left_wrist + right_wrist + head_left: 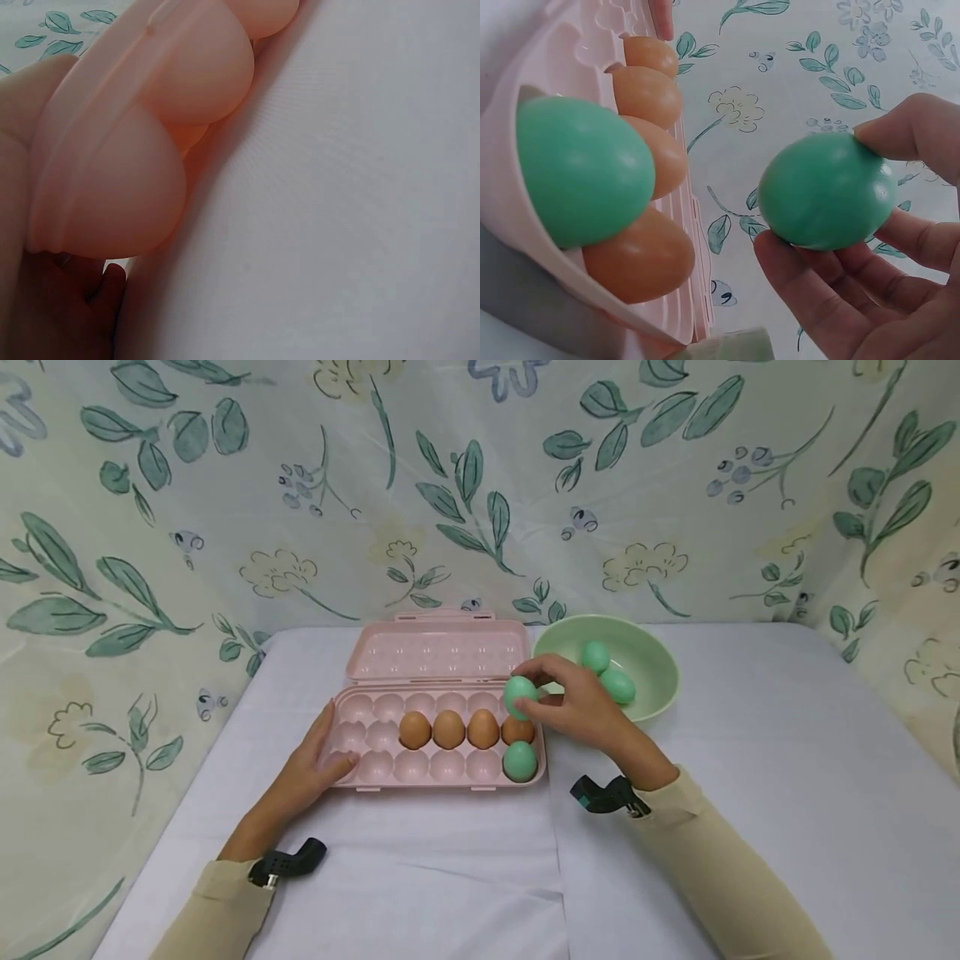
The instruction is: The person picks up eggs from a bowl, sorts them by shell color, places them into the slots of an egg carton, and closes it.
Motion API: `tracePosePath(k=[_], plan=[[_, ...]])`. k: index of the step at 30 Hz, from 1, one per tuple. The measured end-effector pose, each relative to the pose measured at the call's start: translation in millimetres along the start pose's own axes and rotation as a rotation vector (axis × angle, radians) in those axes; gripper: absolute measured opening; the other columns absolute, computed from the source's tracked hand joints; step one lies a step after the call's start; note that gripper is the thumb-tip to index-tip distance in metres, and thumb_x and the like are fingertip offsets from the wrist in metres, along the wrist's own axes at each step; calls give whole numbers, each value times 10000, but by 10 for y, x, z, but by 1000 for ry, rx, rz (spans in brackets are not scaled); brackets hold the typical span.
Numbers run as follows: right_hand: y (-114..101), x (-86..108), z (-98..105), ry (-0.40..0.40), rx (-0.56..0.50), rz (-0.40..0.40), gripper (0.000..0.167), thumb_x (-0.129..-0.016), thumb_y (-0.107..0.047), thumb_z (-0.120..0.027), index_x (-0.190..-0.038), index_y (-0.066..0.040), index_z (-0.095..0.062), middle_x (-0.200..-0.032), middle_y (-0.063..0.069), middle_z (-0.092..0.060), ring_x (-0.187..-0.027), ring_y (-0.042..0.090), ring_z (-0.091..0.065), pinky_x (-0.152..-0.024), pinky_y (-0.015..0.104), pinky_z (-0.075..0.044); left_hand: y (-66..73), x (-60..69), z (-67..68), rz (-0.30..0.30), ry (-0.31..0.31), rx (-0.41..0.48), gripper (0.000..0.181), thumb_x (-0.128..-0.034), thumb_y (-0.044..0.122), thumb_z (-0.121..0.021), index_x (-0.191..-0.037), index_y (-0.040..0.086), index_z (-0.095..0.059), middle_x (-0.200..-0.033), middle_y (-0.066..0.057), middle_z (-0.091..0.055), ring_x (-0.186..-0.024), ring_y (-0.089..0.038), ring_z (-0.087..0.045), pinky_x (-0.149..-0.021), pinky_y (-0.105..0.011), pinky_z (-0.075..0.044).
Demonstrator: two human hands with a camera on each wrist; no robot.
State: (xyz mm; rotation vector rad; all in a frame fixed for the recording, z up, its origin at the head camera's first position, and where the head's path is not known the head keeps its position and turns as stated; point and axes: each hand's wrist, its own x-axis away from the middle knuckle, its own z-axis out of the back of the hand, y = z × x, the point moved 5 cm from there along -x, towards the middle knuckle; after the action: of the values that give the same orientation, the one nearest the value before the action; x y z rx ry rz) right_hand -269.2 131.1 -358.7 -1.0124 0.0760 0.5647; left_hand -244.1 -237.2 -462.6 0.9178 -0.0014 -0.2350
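Note:
My right hand (581, 706) pinches a green egg (521, 695) between thumb and fingers, above the right end of the pink egg carton (450, 783). In the right wrist view the held egg (826, 191) is clear of the carton, with the fingers (802, 289) around its side. Four brown eggs (448, 729) fill the right part of the middle row. One green egg (520, 762) sits in the front right cup. My left hand (303, 777) grips the carton's left end, thumb over the edge; in the left wrist view the carton's underside (127, 187) shows beside the palm.
A light green bowl (660, 681) stands behind and right of the carton, holding two green eggs (618, 686). The carton's open lid (438, 652) lies back toward the floral cloth wall (480, 585). White cloth (450, 877) covers the table.

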Motion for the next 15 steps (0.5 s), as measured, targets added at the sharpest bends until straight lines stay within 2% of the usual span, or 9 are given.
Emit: tracePosePath(k=[9,15], plan=[[-13,-6,-60,-22,-28,-21,365,-842,-164,-739,-1179,-90,-620,-1079,53,-623,-994,205,-565,-870,415,-531,-24,34,17,18,-7,-17,961,-884,350,-650,-1563,184,9,-1621,-85,-30,-1470,-339,-49,-1118,-632,-104],[-24,4,-72,-30,-15,-11,348,-844,-162,-737,-1166,-96,-620,-1055,33,-631,-973,186,-570,-847,423,-538,-28,2,-8,-3,-2,4,962,-879,328,-662,-1564,174,-4,-1622,-70,-42,-1473,-319,-53,-1127,-614,-102]])
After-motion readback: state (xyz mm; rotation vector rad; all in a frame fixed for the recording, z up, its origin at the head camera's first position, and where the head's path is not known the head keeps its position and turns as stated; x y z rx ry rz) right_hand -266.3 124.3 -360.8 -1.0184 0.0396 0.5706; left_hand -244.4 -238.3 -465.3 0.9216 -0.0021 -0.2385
